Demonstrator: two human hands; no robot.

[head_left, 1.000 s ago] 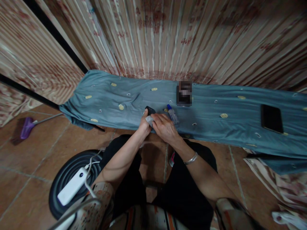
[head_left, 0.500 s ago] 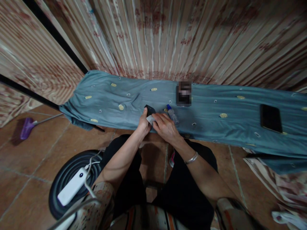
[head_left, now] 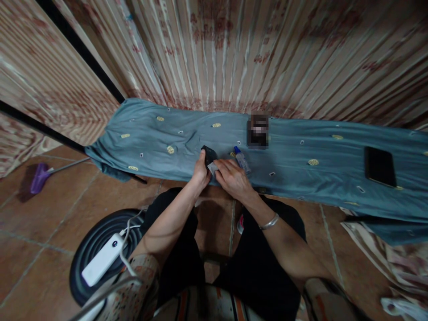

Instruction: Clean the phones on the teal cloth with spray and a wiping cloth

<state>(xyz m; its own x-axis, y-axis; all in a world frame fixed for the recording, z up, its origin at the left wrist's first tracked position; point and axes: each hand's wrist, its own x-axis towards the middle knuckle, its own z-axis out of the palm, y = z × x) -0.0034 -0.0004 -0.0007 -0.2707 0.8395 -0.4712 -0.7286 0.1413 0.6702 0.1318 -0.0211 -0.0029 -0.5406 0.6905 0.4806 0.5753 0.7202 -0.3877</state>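
My left hand [head_left: 199, 170] grips a small dark, flat object [head_left: 209, 154], its thumb along the near left side; the kind of object is not clear. Pinched in the fingers of my right hand [head_left: 232, 177] is a small pale grey cloth [head_left: 212, 167], which lies against the lower right part of the dark object. Both hands are over the front edge of the bench's blue-green cover. Just beyond my right hand a clear bottle with a blue cap [head_left: 242, 160] lies on its side. Behind it is a dark item [head_left: 257, 133], blurred out by pixels.
A black phone or tablet [head_left: 380, 166] lies at the right on the patterned cover [head_left: 284, 154]. On the floor at left are a white power bank [head_left: 102, 261] with a cable, on a black round ribbed object [head_left: 78, 254], and a purple brush head [head_left: 40, 178]. A curtain [head_left: 214, 58] hangs behind.
The cloth has slid slightly down and right on the dark object, baring more of its surface. The whole view has shifted a little; both grips are the same.
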